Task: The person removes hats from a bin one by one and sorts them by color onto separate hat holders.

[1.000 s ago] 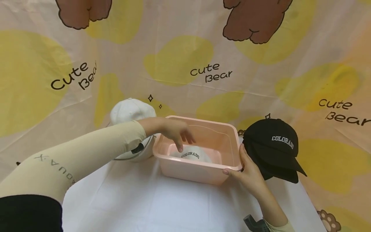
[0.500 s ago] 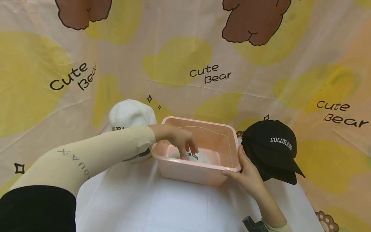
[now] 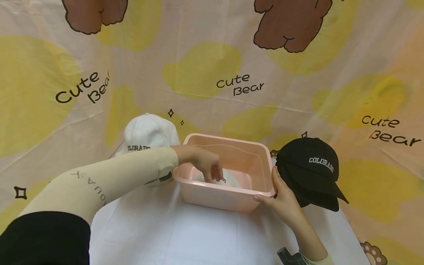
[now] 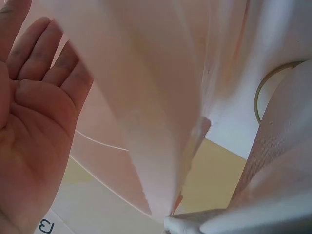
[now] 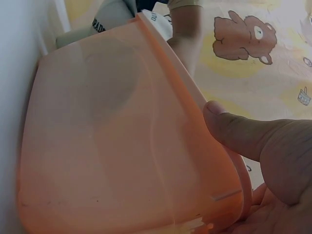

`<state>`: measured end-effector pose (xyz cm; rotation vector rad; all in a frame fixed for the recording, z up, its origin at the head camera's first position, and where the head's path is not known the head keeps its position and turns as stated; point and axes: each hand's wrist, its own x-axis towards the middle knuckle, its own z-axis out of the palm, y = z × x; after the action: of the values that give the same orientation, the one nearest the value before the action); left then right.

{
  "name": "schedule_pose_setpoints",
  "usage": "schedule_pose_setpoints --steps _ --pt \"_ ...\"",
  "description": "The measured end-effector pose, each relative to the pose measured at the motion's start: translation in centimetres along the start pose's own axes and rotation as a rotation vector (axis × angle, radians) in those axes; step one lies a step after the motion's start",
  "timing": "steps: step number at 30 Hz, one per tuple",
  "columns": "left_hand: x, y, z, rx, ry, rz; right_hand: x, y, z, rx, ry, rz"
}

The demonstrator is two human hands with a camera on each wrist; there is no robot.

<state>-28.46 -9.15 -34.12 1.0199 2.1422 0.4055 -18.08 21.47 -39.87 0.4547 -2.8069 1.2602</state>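
Note:
A pink plastic bin (image 3: 215, 198) stands on the white-covered table. Inside it lies a white cap (image 3: 232, 179) with dark lettering, partly hidden by the front wall and my fingers. My left hand (image 3: 206, 161) reaches down over the bin's left side, thumb and bent fingers pinching the cap; the fingertips themselves are hidden. In the left wrist view, the palm (image 4: 39, 122) shows beyond the bin's wall. At the right front corner my right hand (image 3: 283, 197) grips the rim, as the right wrist view also shows with its thumb (image 5: 234, 124) on the edge.
Another white cap (image 3: 150, 129) stands left of the bin, partly behind my left sleeve (image 3: 132, 163). To the right, close beside my right hand, are black caps (image 3: 308, 158), apparently stacked. A bear-print cloth (image 3: 198, 110) hangs behind the table (image 3: 198, 235).
My left hand has lowered rightward into the bin, and its fingers have drawn toward the thumb on the white cap, covering more of its lettering. My right hand keeps its grip on the rim.

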Motion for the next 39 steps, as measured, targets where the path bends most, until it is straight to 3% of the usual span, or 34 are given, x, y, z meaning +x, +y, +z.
schedule_pose_setpoints --steps 8,15,19,23,29,39 --pt "0.1 0.0 0.4 -0.026 0.000 -0.021 -0.1 -0.1 0.0 -0.011 0.001 0.004" --pt "-0.1 -0.2 0.0 -0.007 0.087 -0.030 0.0 -0.3 -0.1 -0.020 0.004 0.002" --pt "0.1 -0.6 -0.5 0.015 0.143 0.013 0.0 -0.3 0.0 -0.015 -0.001 0.006" --pt "0.3 -1.1 -1.2 0.110 0.226 0.039 0.1 -0.2 0.1 -0.014 0.001 0.008" --pt "0.6 -1.8 -2.0 0.251 0.351 -0.004 0.2 0.2 0.4 -0.009 0.006 0.003" --pt "0.9 -2.1 -2.3 0.325 0.407 -0.065 0.1 0.4 0.4 -0.023 0.010 -0.007"
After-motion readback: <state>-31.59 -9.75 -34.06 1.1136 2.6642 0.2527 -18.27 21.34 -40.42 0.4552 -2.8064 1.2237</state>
